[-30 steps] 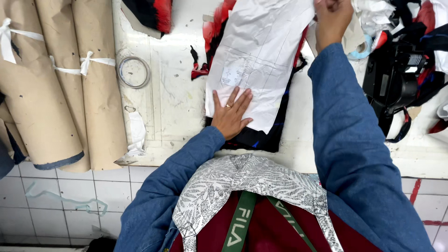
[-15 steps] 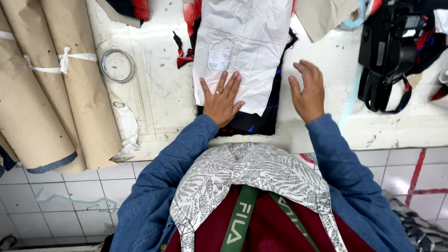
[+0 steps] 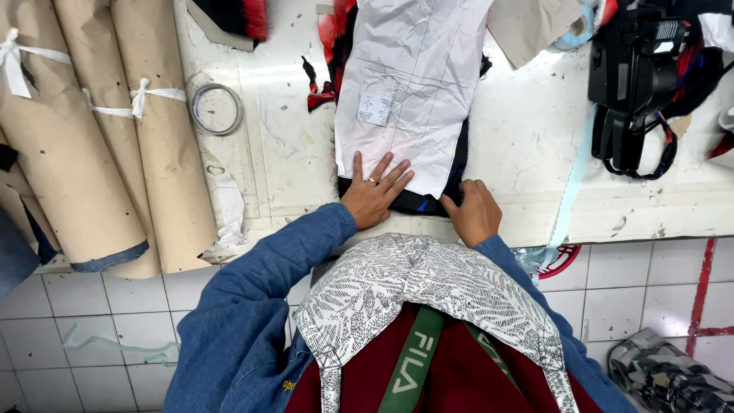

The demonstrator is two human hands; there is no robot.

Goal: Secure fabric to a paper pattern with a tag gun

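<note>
Right, left hand [image 3: 372, 195] flat, open on paper pattern [image 3: 409, 84]; right hand [image 3: 474, 210] pinching dark fabric stack [image 3: 440, 200] at 6 o'clock table [image 3: 527, 138] edge. Paper's light, tears easily; press, don't pull.

Well left of the hands, brown paper rolls [image 3: 115, 145] tied with white strips lie across the white surface [image 3: 527, 138]. Between them and the hands sits a ring of clear tape [image 3: 216, 108]. Far right, a black machine [image 3: 634, 76] rests, near a pale blue strip [image 3: 572, 187].
</note>
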